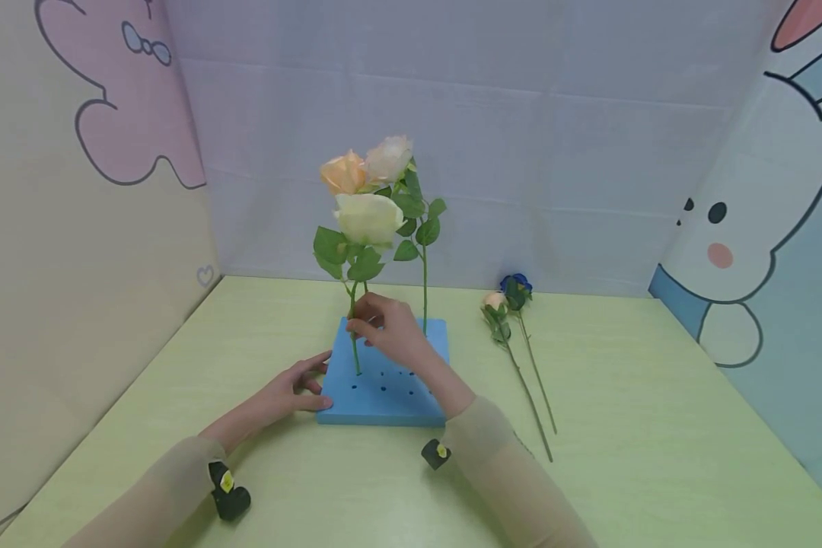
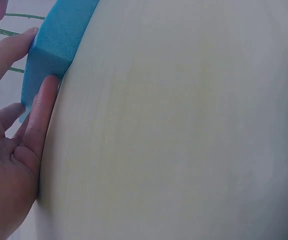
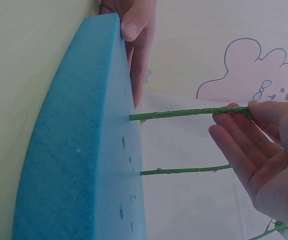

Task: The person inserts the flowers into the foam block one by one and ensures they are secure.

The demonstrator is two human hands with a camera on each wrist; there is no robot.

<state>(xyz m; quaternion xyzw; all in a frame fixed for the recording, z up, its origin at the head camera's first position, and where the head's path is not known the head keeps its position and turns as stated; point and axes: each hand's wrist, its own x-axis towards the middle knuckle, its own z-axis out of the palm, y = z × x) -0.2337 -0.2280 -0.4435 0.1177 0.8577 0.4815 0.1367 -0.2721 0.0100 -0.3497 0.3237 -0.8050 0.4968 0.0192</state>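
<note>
A blue foam block [image 1: 383, 407] with rows of small holes lies on the table. My right hand [image 1: 390, 327] pinches the green stem [image 3: 184, 114] of a white rose [image 1: 368, 219] between thumb and fingertips. That stem stands upright, its lower end at a hole in the block's left part. Behind it rise a peach rose [image 1: 344, 173] and a pale pink rose [image 1: 388, 158], their stems also standing in the block. My left hand [image 1: 294, 392] rests against the block's left side, fingers fairly straight along the edge and thumb [image 3: 130, 30] on the front left corner.
To the right of the block, a pale peach rose [image 1: 495, 301] and a dark blue rose [image 1: 516, 285] lie flat, stems pointing toward me. A pale curtain [image 1: 555, 167] hangs behind the table [image 1: 657, 426]; cartoon-printed cloth [image 1: 733, 251] closes the sides.
</note>
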